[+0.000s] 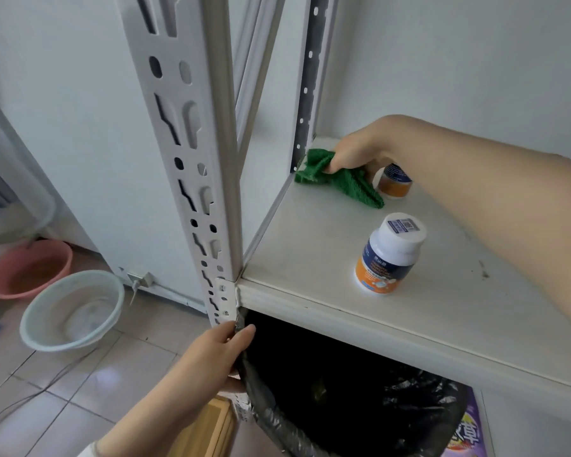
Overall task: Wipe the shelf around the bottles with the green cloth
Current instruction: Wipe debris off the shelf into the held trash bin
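My right hand (360, 150) grips the green cloth (337, 178) and holds it down on the back left corner of the white shelf (310, 245), close to the rear upright. A white-capped bottle with a blue and orange label (388, 255) stands near the shelf's front middle. A second bottle of the same kind (394, 183) stands further back, partly hidden behind my right hand and touching the cloth's edge. My left hand (218, 354) grips the rim of a bin lined with a black bag (343, 390) below the shelf.
The perforated white front post (195, 159) rises at the shelf's left front corner. On the tiled floor at left lie a white basin (73, 311) and a pink basin (27, 268). A purple package (465, 433) sits behind the bin. Dark specks mark the shelf's right side.
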The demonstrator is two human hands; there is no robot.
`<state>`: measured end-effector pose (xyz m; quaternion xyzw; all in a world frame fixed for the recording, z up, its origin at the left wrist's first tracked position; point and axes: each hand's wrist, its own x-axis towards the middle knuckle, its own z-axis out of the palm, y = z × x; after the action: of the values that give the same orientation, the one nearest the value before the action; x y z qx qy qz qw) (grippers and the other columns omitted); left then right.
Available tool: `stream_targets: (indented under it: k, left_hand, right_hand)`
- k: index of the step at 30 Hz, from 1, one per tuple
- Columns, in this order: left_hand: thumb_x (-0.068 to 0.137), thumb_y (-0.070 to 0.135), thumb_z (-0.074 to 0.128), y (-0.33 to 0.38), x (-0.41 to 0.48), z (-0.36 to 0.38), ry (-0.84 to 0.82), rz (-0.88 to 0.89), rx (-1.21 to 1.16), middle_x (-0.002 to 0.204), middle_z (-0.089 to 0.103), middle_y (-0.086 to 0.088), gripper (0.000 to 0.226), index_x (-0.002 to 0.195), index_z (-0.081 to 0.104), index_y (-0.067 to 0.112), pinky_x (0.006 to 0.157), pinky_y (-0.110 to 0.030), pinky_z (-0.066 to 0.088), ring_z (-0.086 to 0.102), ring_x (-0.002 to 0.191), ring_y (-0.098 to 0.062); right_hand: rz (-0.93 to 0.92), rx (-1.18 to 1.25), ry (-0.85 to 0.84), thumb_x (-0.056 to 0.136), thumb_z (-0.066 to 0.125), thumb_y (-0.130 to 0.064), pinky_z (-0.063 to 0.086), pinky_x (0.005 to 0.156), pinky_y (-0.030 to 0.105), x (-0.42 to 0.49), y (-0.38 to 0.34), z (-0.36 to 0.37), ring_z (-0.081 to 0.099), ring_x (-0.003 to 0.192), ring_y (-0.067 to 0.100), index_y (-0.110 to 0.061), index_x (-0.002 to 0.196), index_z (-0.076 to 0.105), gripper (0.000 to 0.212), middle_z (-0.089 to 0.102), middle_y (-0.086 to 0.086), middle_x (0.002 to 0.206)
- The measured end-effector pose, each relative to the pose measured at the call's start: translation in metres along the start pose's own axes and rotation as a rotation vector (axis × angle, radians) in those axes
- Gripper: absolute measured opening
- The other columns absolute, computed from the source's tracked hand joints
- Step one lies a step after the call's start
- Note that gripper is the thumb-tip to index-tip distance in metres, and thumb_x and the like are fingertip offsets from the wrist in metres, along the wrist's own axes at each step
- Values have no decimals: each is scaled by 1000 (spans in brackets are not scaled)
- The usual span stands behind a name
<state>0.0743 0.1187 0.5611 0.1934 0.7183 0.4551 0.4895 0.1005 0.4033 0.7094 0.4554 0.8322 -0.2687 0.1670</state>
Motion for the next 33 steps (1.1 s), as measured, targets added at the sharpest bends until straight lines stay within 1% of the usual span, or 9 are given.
stream_targets:
  k: [3,7,14,17,20,22,27,29,33]
  left_hand:
    - [94,28,47,1,-1,-2,-17,12,19,90,73,-9,27,97,63,7,65,-34,57,71,80,-23]
    - [94,28,46,2,-3,-4,-18,24,48,98,70,-15,28,101,60,4,65,-33,59,69,86,-27]
    - [94,29,46,0,-3,-8,-53,20,35,108,64,-21,33,105,57,-1,63,-33,58,67,91,-31]
    - [94,29,46,-1,-1,-8,-58,17,36,109,63,-22,34,106,56,-2,55,-28,56,67,88,-30]
    - [94,29,46,-2,0,-9,-67,22,43,109,63,-21,33,105,56,0,56,-29,57,67,86,-29]
    - [94,28,46,-3,1,-10,-72,26,55,109,62,-22,33,106,55,-1,57,-31,58,66,84,-29]
    - [94,28,47,-2,2,-10,-87,20,56,108,61,-24,35,108,54,-3,57,-32,59,65,76,-28]
    - [94,27,47,-1,1,-9,-87,19,47,102,60,-21,35,109,54,-4,53,-30,58,64,71,-26]
    - [94,27,46,1,-1,-9,-96,16,29,96,60,-18,34,108,54,-3,51,-29,58,65,67,-25]
  right_hand:
    - [-20,17,-13,96,44,-22,43,98,54,-14,-9,10,46,120,41,-4,134,33,44,41,23,137]
    - [-29,33,10,96,44,-21,43,99,53,-32,-21,26,42,124,41,-1,137,28,49,35,23,141]
    - [-45,25,71,96,43,-21,47,95,48,-60,-35,51,46,106,37,-2,134,31,45,37,21,136]
    - [-54,36,82,96,42,-21,45,96,47,-68,-35,61,40,121,38,-2,137,29,46,32,20,142]
    - [-63,-7,104,96,41,-23,46,93,44,-77,-35,70,42,120,37,-2,134,34,44,35,19,139]
    - [-82,-16,102,96,41,-23,46,93,42,-83,-34,76,45,115,35,-3,131,38,41,40,16,132]
    - [-155,-39,82,95,40,-22,38,79,30,-104,-31,88,41,92,24,-12,114,49,23,44,3,87]
    - [-171,-65,87,95,40,-20,33,75,28,-113,-31,92,41,83,21,-10,113,50,23,43,2,82]
    - [-196,-108,95,93,38,-17,27,57,29,-130,-33,100,35,61,15,-10,88,46,12,40,3,71]
